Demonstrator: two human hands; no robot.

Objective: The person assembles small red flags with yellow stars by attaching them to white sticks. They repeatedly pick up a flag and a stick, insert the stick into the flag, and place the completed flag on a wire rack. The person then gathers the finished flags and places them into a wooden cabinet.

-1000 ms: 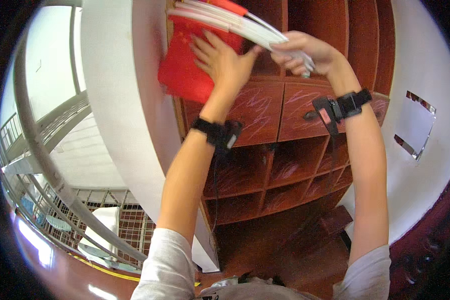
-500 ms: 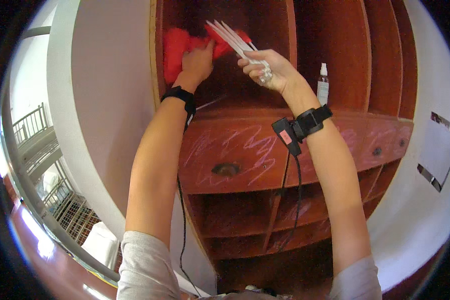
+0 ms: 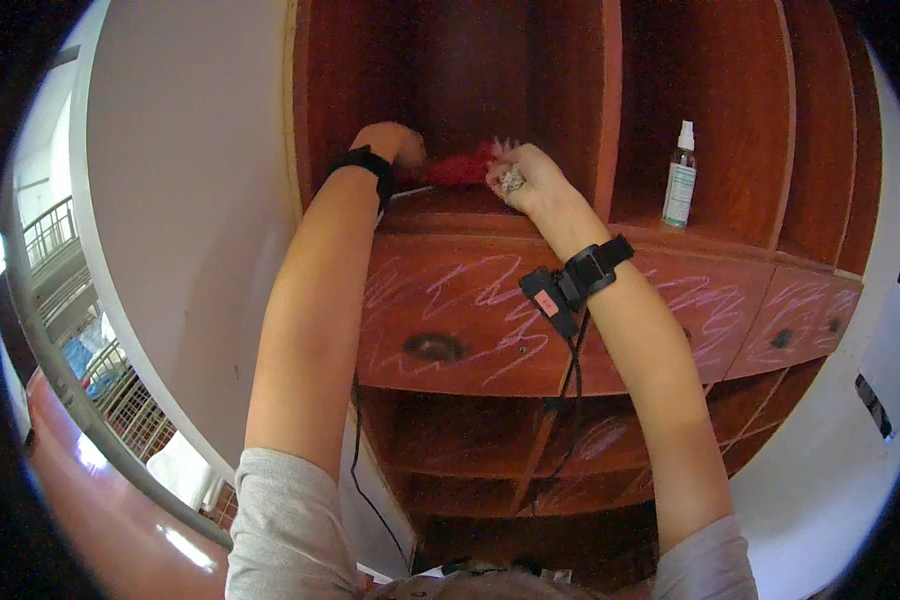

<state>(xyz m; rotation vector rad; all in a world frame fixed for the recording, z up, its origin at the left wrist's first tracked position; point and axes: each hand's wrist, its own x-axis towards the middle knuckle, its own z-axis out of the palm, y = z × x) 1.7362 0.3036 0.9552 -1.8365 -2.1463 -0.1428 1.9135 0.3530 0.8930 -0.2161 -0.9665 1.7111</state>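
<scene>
Inside the upper left compartment of a red-brown wooden cabinet, both my hands reach low over the shelf floor. My right hand [image 3: 532,180] is closed around a bundle of thin white sticks [image 3: 512,180]; their clustered ends show at my fingers, and the rest is hidden. Between my hands lies a red fluffy thing [image 3: 460,168], close to my right fingers. My left hand [image 3: 398,143] is at the compartment's left side, smeared by motion, its fingers mostly hidden. A thin white rod [image 3: 412,192] rests on the shelf beside my left wrist.
A spray bottle [image 3: 680,178] with a white cap stands in the compartment to the right. Below runs a chalk-scribbled drawer front [image 3: 490,300] above lower shelves. A pale wall panel [image 3: 185,200] borders the cabinet's left. Black cables [image 3: 358,450] hang from my wrist straps.
Both hands have come down toward the shelf floor. The red fluffy thing has dropped from the upper left to low between my hands. The white sticks no longer point up in view.
</scene>
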